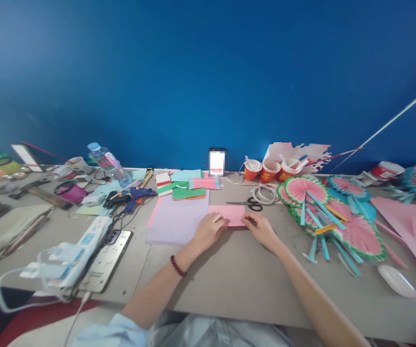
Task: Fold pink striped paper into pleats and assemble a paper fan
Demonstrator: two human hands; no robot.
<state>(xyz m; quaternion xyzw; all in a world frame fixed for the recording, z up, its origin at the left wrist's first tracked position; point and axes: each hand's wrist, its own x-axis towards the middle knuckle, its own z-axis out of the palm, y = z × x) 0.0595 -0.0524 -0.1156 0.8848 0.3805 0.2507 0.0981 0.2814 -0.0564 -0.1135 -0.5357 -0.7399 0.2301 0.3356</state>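
A small pink sheet of paper (230,213) lies on the table in front of me. My left hand (209,230) has its fingers drawn together at the paper's lower left edge, the fingertips pressed on it. At the right edge, my right hand (261,230) pinches the same paper between thumb and fingers. Black-handled scissors (254,206) lie just beyond the paper's upper right corner. A pale lilac sheet (177,219) extends to the left, partly under my left forearm and hand. Green paper pieces (189,193) and a pleated pink-and-blue paper strip (205,182) sit behind it.
Pink-and-green paper fans (354,229) spread at the right, near a white mouse (396,281). Red paper cups (270,170) stand by the blue wall. On the left are a phone (106,262), power strip (85,253), blue glue gun (135,196), bottle (110,164) and hammer (43,193).
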